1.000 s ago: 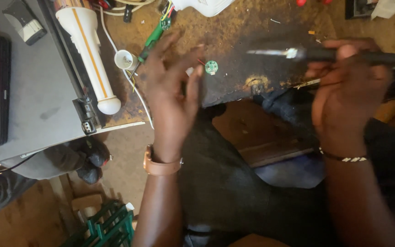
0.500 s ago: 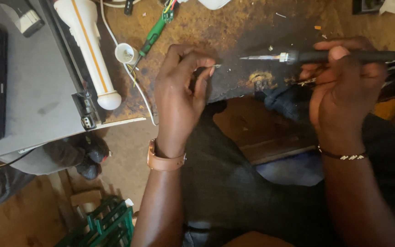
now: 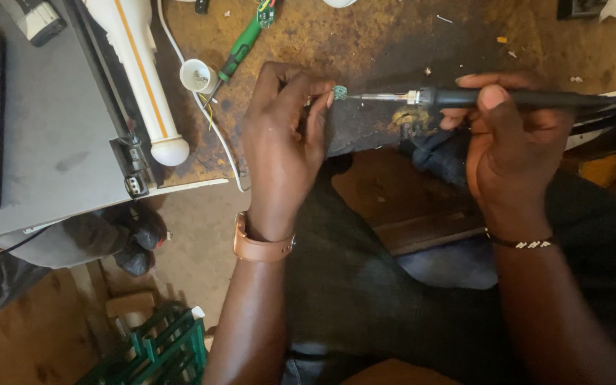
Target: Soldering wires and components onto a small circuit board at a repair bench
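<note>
On the counter, the left hand lies left of centre, its fingers pinching a small round circuit board at the counter's near edge. The right hand lies to the right, holding a soldering iron that lies level, its tip touching the board. Left of the left hand sits a small cup, with a screwdriver just behind it. Further left a long torch lies along the edge of a flat case.
</note>
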